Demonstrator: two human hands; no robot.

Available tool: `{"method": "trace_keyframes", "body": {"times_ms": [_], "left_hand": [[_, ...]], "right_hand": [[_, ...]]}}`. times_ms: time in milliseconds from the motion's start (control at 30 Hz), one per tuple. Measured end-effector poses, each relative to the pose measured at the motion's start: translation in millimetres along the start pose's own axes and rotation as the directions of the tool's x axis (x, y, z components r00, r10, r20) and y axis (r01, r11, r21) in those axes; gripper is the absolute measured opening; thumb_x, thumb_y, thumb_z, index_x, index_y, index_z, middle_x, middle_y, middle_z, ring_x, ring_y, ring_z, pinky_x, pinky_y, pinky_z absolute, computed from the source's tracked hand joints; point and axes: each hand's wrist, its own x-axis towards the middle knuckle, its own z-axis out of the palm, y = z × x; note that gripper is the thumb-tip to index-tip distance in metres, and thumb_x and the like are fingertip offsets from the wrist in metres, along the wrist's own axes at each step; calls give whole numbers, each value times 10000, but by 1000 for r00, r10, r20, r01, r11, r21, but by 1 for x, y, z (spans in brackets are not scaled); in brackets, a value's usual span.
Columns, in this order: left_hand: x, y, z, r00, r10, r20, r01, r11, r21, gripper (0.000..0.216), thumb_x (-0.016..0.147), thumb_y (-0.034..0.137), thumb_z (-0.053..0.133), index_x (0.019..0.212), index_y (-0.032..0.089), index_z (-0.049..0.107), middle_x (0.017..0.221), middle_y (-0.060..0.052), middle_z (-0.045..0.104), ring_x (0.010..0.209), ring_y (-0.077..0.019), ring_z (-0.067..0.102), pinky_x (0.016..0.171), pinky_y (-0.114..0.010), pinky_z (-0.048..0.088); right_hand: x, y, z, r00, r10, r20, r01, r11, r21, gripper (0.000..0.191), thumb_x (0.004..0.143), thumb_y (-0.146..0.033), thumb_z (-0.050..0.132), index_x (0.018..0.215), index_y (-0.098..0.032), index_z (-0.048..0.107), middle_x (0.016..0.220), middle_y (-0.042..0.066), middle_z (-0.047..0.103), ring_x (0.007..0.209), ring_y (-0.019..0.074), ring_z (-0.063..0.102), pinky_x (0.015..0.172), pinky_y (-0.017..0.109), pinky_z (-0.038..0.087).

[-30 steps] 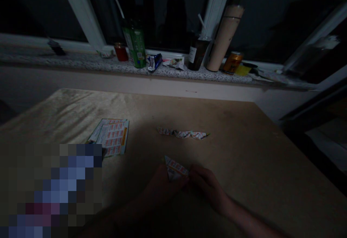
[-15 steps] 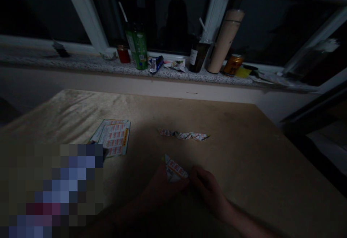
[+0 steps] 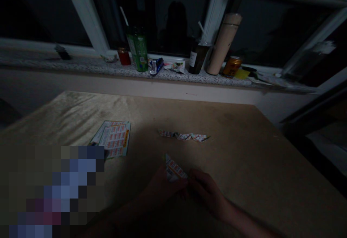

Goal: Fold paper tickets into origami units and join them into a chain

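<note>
A printed paper folded into a triangle (image 3: pixel 175 170) is held low over the front of the table. My left hand (image 3: pixel 165 187) grips it from the left and below, thumb along its lower edge. At its right corner, my right hand (image 3: pixel 204 187) has its fingers closed in a pinch on the paper. The fingertips are dark and partly hidden. Beyond the hands, several small folded paper pieces (image 3: pixel 184 136) lie in a row. To the left, a stack of flat printed sheets (image 3: pixel 116 140) rests on the table.
The tan table (image 3: pixel 230 122) reaches to the wall below the window. On the granite sill (image 3: pixel 89 66) stand a green container (image 3: pixel 139 50), a red jar (image 3: pixel 124 56), a dark cup (image 3: pixel 197 59), a pink flask (image 3: pixel 224 44) and an orange can (image 3: pixel 232 67). A blurred patch hides the lower left.
The right hand has its fingers drawn a little closer together at the triangle's corner. The triangle tilts slightly, and the view has shifted a little. The pieces on the table stay put.
</note>
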Motion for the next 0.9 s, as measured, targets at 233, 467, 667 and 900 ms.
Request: {"method": "trace_keyframes", "body": {"times_ms": [233, 467, 667, 900], "left_hand": [[1, -2, -1, 996, 50, 70, -44, 996, -81, 209, 692, 338, 649, 636, 158, 556, 549, 16, 637, 504, -132, 584, 520, -233, 466], [0, 1, -1, 998, 49, 45, -46, 997, -60, 211, 690, 338, 654, 639, 160, 552, 552, 17, 635, 524, -134, 588, 528, -226, 458], [0, 0, -1, 1000, 1, 24, 0, 999, -38, 229, 672, 356, 656, 628, 165, 537, 539, 14, 632, 507, -142, 584, 517, -241, 459], [-1, -2, -1, 999, -44, 5, 44, 999, -10, 239, 651, 338, 669, 667, 179, 491, 548, 36, 609, 518, -128, 570, 518, -225, 440]], "right_hand": [[1, 2, -1, 993, 115, 19, -116, 984, 138, 328, 872, -415, 478, 678, -158, 539, 649, -6, 506, 609, 121, 437, 552, 231, 326], [2, 6, -1, 993, 106, -49, -92, 971, 222, 329, 821, -410, 554, 609, -163, 505, 602, -26, 449, 574, 109, 408, 535, 224, 314], [3, 4, -2, 991, 103, -82, -87, 980, 181, 348, 783, -434, 580, 580, -171, 474, 591, -26, 425, 565, 113, 387, 520, 227, 303], [1, 2, 0, 992, 89, -84, -74, 984, 164, 349, 789, -439, 565, 583, -171, 478, 591, -22, 430, 560, 116, 390, 513, 230, 296]]}}
